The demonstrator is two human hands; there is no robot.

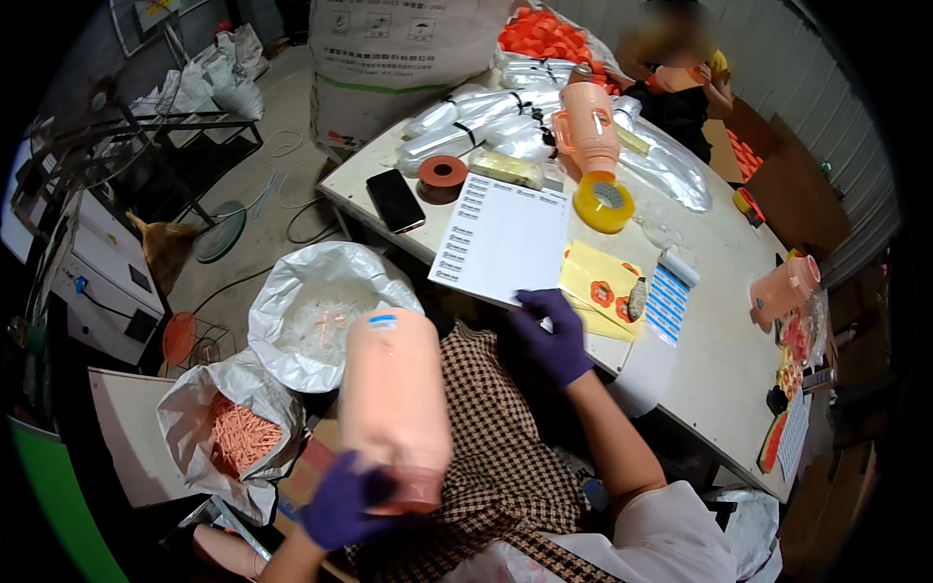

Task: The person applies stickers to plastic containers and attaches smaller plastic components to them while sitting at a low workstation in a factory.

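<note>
Head view, from left to right: the left hand [342,505], in a purple glove, is closed around the neck end of a pale peach plastic bottle [394,398] held low over the lap. The bottle's long axis runs up and away from the hand, its base pointing toward the far table, with a small blue mark near that far end. Further right, the right hand [552,335], also gloved in purple, reaches forward to the near edge of the white table [719,379]; its fingers are pressed together, pinching the near right corner of a white sheet of labels [501,238]. The sheet lies flat, stretching far-left from that hand. The right hand is nearer to the sheet; bottle and sheet are well apart.
</note>
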